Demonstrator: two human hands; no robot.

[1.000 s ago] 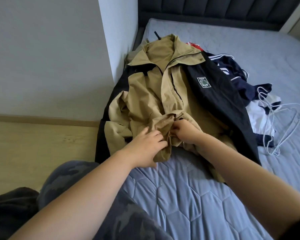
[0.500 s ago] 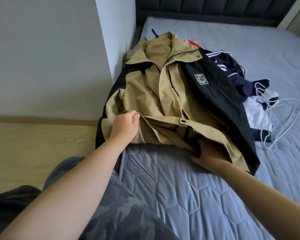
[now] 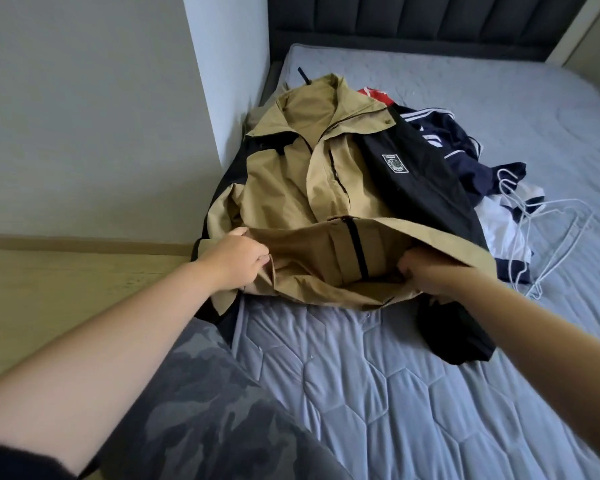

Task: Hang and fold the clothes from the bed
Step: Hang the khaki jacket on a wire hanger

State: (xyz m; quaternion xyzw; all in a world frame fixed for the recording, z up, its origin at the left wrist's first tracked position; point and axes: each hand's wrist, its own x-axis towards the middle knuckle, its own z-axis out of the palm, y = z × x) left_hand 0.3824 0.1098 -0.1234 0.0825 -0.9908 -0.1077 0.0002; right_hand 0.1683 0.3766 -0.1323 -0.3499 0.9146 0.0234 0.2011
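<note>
Two hands on the jacket (image 3: 312, 188) here: the left hand (image 3: 236, 258) pinches one end of the bottom hem (image 3: 302, 233), and the right hand (image 3: 426, 271) has its fingers curled into the fabric on the other side, partly tucked under the flap. The jacket lies face up on the bed (image 3: 395, 393) by the wall (image 3: 222, 64), overlapping the other clothes (image 3: 465, 157), with the hangers (image 3: 548, 237) just beyond. Looks like the fold-the-bottom-up step. Next move, I'd guess: carry the hem toward the collar (image 3: 312, 102), keeping both sides level.

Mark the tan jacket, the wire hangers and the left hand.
tan jacket (image 3: 281, 181): head view, tan chest panel.
wire hangers (image 3: 565, 252): head view, long side wire.
left hand (image 3: 238, 261): head view, back of hand, gripping the jacket's hem.
</note>
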